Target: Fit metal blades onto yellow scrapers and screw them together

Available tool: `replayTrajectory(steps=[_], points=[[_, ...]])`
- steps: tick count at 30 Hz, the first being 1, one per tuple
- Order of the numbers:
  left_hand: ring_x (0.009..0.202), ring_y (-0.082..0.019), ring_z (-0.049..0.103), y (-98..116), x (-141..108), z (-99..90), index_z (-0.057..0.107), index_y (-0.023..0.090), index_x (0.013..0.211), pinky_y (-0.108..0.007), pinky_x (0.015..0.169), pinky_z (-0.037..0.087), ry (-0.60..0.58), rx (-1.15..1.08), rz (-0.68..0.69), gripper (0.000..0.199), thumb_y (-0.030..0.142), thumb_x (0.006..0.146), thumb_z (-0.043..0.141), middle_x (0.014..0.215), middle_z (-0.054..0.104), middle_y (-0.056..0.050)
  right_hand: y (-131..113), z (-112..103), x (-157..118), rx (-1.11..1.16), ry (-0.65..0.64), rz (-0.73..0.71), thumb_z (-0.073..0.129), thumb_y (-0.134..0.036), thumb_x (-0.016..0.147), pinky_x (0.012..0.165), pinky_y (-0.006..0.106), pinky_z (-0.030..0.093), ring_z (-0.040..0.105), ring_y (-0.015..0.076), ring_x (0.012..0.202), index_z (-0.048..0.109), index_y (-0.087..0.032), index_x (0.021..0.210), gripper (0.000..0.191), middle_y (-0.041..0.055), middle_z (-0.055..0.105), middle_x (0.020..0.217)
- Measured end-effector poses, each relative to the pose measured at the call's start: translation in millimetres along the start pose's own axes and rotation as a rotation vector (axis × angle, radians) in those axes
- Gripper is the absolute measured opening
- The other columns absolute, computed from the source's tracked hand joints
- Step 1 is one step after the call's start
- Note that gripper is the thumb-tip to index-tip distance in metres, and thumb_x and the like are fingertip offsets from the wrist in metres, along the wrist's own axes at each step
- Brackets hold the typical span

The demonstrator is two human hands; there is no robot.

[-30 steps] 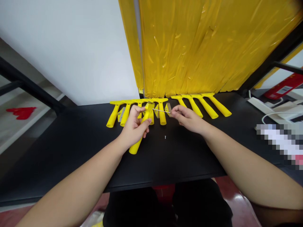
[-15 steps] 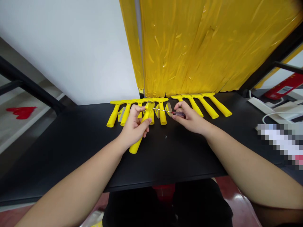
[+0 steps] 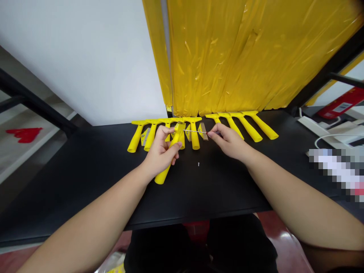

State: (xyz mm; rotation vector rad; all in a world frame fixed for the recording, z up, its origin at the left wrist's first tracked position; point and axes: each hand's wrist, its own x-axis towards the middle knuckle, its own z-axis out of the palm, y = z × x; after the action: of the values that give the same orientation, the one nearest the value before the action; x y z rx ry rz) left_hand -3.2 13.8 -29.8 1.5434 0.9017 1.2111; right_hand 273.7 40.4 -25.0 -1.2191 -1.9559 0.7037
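Observation:
My left hand (image 3: pixel 162 151) is closed around a yellow scraper (image 3: pixel 162 175), its hollow handle end tilted down toward me and its head up. In my right hand (image 3: pixel 229 139) is a screwdriver (image 3: pixel 196 131), gripped by the handle, which the fingers mostly cover. Its thin metal shaft points left, with the tip at the side of the scraper's head. The exact contact at the tip is too small to make out. A small screw (image 3: pixel 198 164) lies on the black table (image 3: pixel 216 189) between my forearms.
Behind my hands lie several yellow scrapers (image 3: pixel 135 140), with another group of them (image 3: pixel 264 127) to the right. Yellow pieces with metal blades (image 3: pixel 203 131) sit among the handles. A yellow plastic sheet (image 3: pixel 227 57) and white panel stand behind. White power strips (image 3: pixel 321 131) are at right.
My right hand has turned on the screwdriver, and its fingers now cover more of the handle. The left hand and scraper stay nearly in place.

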Motion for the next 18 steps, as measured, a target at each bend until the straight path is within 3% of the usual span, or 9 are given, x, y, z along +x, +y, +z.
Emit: replayTrajectory(steps=[3, 9, 11, 14, 18], points=[[0.045, -0.006, 0.058, -0.6, 0.0, 0.6, 0.038, 0.028, 0.113, -0.014, 0.033, 0.043, -0.011, 0.000, -0.005, 0.040, 0.020, 0.093, 0.073, 0.087, 0.059, 0.006, -0.3, 1.1, 1.8, 0.038, -0.038, 0.086, 0.041, -0.062, 0.108, 0.066, 0.035, 0.039, 0.052, 0.0200, 0.068, 0.059, -0.023, 0.077, 0.053, 0.0019, 0.054, 0.069], [0.046, -0.005, 0.060, -2.5, 0.9, -0.3, 0.039, 0.027, 0.113, -0.013, 0.034, 0.043, 0.002, -0.012, -0.006, 0.039, 0.018, 0.094, 0.072, 0.091, 0.061, 0.004, -1.0, 2.3, -0.2, 0.102, -0.028, -0.035, 0.065, -0.051, 0.099, 0.064, 0.032, 0.040, 0.048, 0.0177, 0.067, 0.054, -0.025, 0.104, 0.028, -0.0024, 0.055, 0.077], [0.046, -0.004, 0.060, -2.6, 0.9, 0.0, 0.039, 0.027, 0.113, -0.013, 0.034, 0.043, 0.001, -0.012, 0.004, 0.039, 0.019, 0.094, 0.072, 0.097, 0.062, 0.002, -1.3, 1.8, 0.2, 0.047, -0.018, -0.010, 0.059, -0.053, 0.102, 0.065, 0.033, 0.040, 0.049, 0.0184, 0.068, 0.057, -0.024, 0.094, 0.030, -0.0010, 0.055, 0.074], [0.047, -0.003, 0.060, -3.3, 0.7, 0.5, 0.039, 0.028, 0.112, -0.014, 0.032, 0.044, -0.005, -0.011, 0.027, 0.039, 0.020, 0.093, 0.072, 0.110, 0.062, 0.000, -1.8, 1.9, 1.4, 0.022, -0.060, 0.070, 0.043, -0.060, 0.108, 0.067, 0.035, 0.040, 0.052, 0.0201, 0.069, 0.060, -0.023, 0.076, 0.052, 0.0019, 0.055, 0.069], [0.046, -0.004, 0.060, -6.2, 0.8, -1.1, 0.040, 0.028, 0.114, -0.014, 0.033, 0.044, -0.009, -0.022, 0.012, 0.040, 0.020, 0.093, 0.073, 0.101, 0.063, 0.002, -1.6, 3.1, -0.2, 0.100, -0.094, -0.005, 0.060, -0.055, 0.102, 0.067, 0.033, 0.041, 0.051, 0.0187, 0.069, 0.060, -0.025, 0.101, 0.030, -0.0010, 0.058, 0.076]])
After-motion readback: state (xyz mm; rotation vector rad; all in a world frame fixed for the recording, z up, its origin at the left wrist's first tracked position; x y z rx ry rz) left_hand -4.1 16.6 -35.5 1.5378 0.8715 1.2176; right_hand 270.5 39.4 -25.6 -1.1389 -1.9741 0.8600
